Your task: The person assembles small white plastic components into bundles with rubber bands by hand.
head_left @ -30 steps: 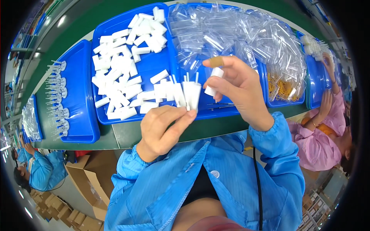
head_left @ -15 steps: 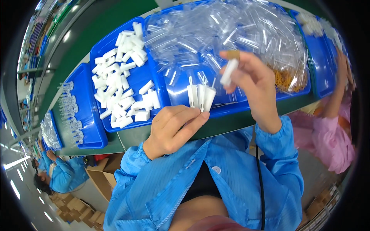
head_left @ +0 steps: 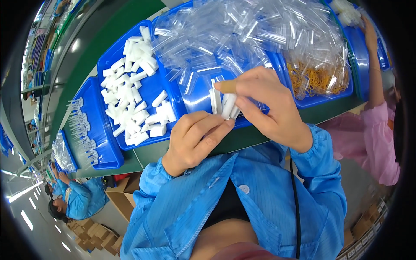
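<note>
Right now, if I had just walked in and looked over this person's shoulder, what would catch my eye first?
Probably the two hands meeting in the middle: the left hand and right hand pinch a small bunch of white plastic pieces over the table edge. Behind them, a heap of clear plastic sleeves fills a blue tray. To its left, another blue tray holds scattered white blocks.

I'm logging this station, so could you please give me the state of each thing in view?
left hand: gripping white pieces
right hand: pinching those pieces
white pieces: upright, bunched
blue tray: part filled with white blocks
clear sleeves: heaped
rubber bands: piled
</note>
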The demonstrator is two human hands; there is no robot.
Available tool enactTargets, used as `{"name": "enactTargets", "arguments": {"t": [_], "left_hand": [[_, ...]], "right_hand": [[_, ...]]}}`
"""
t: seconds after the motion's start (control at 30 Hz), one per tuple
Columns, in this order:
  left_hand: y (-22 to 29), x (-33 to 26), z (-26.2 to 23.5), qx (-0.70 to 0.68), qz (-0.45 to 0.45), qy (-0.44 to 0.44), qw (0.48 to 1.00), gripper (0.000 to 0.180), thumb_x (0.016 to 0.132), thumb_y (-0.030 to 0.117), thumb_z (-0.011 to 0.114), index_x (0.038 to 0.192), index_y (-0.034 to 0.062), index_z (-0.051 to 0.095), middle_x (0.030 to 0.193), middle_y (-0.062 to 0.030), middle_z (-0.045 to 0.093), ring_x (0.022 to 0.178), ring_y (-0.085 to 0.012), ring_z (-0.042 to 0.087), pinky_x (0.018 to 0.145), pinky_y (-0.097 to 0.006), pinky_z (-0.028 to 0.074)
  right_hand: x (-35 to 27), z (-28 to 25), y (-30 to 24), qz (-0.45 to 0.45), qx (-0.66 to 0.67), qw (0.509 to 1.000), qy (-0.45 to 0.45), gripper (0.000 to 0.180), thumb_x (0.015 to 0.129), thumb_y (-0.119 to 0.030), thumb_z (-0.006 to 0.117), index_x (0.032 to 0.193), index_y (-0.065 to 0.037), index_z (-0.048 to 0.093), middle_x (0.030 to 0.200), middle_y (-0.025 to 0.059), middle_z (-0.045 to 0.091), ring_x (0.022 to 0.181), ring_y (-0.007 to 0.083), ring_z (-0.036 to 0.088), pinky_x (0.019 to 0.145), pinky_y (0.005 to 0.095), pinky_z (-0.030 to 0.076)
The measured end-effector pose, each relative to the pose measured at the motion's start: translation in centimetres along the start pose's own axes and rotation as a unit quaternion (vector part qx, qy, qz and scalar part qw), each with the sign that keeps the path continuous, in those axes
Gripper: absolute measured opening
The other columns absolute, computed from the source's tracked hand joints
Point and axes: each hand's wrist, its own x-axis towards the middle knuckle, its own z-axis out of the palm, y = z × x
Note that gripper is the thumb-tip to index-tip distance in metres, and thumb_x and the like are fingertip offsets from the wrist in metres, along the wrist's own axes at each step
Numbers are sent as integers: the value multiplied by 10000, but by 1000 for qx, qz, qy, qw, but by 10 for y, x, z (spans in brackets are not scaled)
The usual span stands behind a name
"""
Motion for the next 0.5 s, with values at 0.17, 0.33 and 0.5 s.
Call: {"name": "enactTargets", "arguments": {"t": [0.17, 0.33, 0.5], "left_hand": [[-12, -15, 2, -82, -29, 101, 991, 378, 759, 74, 681, 1134, 25, 664, 1091, -142, 652, 899, -281, 646, 705, -343, 534], [-8, -19, -5, -91, -22, 164, 982, 344, 770, 72, 797, 1076, 35, 646, 1061, -146, 673, 853, -266, 678, 671, -322, 543], [-8, -46, -33, -79, -74, 141, 984, 332, 750, 115, 780, 1061, 50, 682, 1014, -113, 690, 810, -246, 673, 636, -314, 512]], "right_hand": [[1, 10, -16, -76, -39, 996, 11, 286, 817, 4, 676, 1097, -36, 721, 912, 71, 672, 924, 257, 602, 831, 365, 457], [-10, 25, -32, 39, 72, 996, 20, 322, 794, 46, 691, 1109, -16, 709, 934, 97, 677, 950, 273, 602, 827, 359, 482], [28, 32, -46, -47, 36, 997, -41, 326, 817, 4, 687, 1143, -15, 687, 1077, 105, 672, 1016, 281, 589, 881, 373, 465]]}}
